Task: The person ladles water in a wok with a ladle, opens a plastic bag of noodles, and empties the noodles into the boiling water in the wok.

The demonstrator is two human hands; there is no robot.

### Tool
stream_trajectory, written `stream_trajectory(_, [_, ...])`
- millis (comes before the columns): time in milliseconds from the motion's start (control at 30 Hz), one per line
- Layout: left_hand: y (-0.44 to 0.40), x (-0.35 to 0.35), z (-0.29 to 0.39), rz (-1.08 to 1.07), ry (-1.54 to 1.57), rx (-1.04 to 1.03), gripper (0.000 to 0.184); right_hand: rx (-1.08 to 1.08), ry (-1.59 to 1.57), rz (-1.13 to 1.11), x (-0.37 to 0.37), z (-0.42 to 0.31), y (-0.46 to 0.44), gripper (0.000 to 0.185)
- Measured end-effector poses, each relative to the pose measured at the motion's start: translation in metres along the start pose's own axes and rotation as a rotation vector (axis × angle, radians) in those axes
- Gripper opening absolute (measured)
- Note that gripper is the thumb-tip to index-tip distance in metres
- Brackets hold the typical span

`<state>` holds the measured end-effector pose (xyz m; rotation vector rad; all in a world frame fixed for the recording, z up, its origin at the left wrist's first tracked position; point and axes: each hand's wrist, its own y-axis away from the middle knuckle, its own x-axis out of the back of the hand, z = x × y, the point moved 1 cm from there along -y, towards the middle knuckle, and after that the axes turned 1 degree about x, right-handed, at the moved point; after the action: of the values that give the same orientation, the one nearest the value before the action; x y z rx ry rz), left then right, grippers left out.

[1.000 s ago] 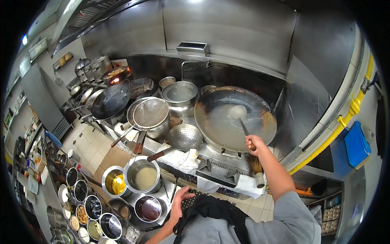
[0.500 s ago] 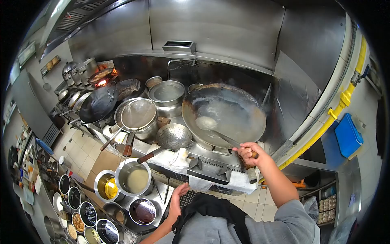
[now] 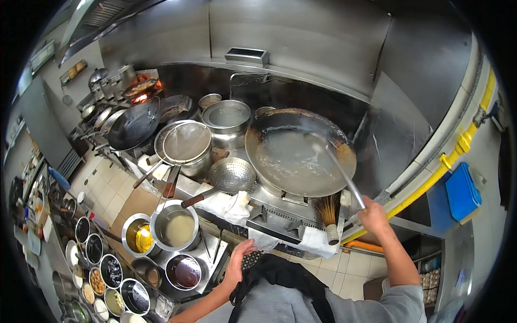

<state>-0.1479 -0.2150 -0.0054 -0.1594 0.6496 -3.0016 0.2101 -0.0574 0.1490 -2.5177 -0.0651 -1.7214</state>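
Observation:
My right hand point(image 3: 374, 216) is wrapped round the handle end of a long ladle point(image 3: 345, 176). The ladle slants up and left across the rim of a large wok point(image 3: 347, 153), its blurred bowl at the far right of the cloudy liquid point(image 3: 291, 164). Low in front of my body, my left hand point(image 3: 238, 261) is empty with its fingers stretched out. Below the wok a bamboo brush point(image 3: 326, 212) lies on the stove edge. Left of the wok rests a perforated strainer point(image 3: 232, 175) with a wooden handle.
A mesh sieve point(image 3: 187, 141) lies over a pot beside a covered-looking steel pot point(image 3: 226, 116). Nearer are pots of yellow oil point(image 3: 143, 238), pale liquid point(image 3: 180, 230) and dark sauce point(image 3: 184, 272). Flames point(image 3: 141, 98) burn at the back left. A yellow pipe point(image 3: 458, 148) runs along the right.
My right hand has moved right and slightly down. The ladle bowl has swept from the wok's left side to its far right, stirring the liquid. My left hand stays empty.

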Motion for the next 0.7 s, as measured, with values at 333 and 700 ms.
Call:
stream_trajectory(333, [0.010, -0.033, 0.034, 0.074, -0.036, 0.031, 0.065, -0.282, -1.143, -0.345, -0.042, 0.072, -0.058, 0.037])
stream_trajectory(700, [0.076, -0.019, 0.079, 0.322, -0.200, 0.188, 0.062, -0.044, -1.767, -0.776, -0.070, -0.093, -0.057, 0.042])
